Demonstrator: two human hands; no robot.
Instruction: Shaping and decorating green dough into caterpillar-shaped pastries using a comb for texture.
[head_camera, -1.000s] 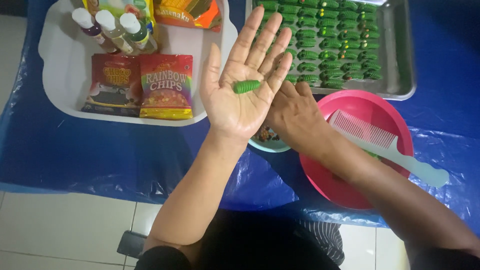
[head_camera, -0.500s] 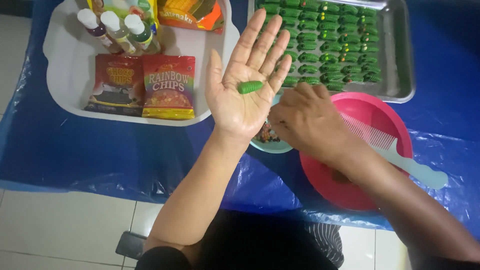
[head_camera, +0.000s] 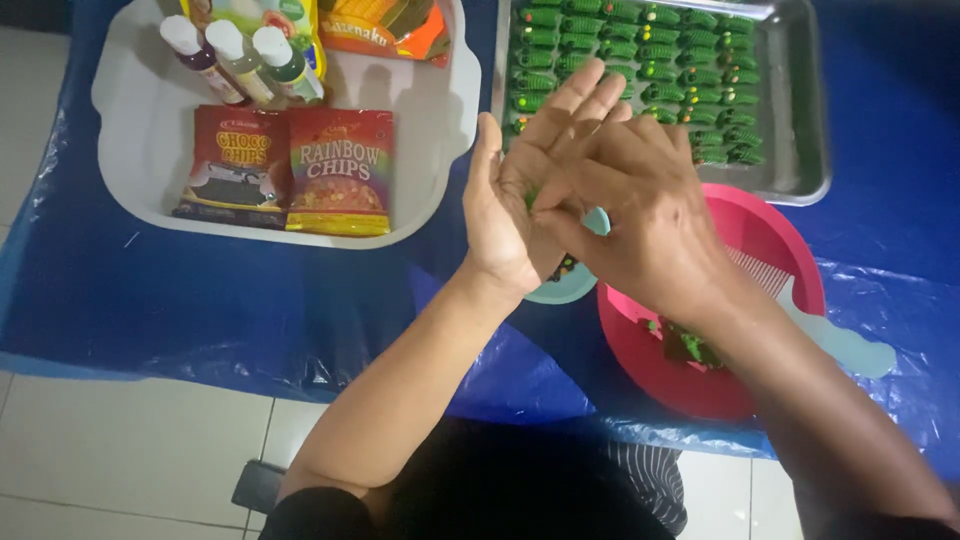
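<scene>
The left hand (head_camera: 515, 215) is held palm up above the blue-covered tabletop (head_camera: 150, 300), its fingers (head_camera: 575, 105) stretched open and pointing toward the metal tray (head_camera: 800, 120). The right hand (head_camera: 640, 215) lies across it, its fingers (head_camera: 560, 185) curled down and pressing into the left palm. Between the two hands only a sliver of the small green dough piece (head_camera: 530, 197) shows, so it sits in the middle of the left palm, right under the right fingertips; whether those fingertips pinch it or only press on it is hard to tell, since the right hand covers almost all of it. Judging by the tray, the work is well along: several rows of shaped green pieces (head_camera: 640, 60) already fill most of it, with some bare metal left at the near right corner, so a few more pieces would fit. The piece in the palm looks not yet finished, as it is not on the tray. Under the hands stands a small pale bowl (head_camera: 565, 285), mostly hidden, and beside it a pink plate (head_camera: 780, 240) with green and dark scraps and a pale comb (head_camera: 830, 335) lying over its rim. To the left a white tray (head_camera: 430, 200) holds two snack packets (head_camera: 285, 170) and three small capped bottles (head_camera: 240, 55).
</scene>
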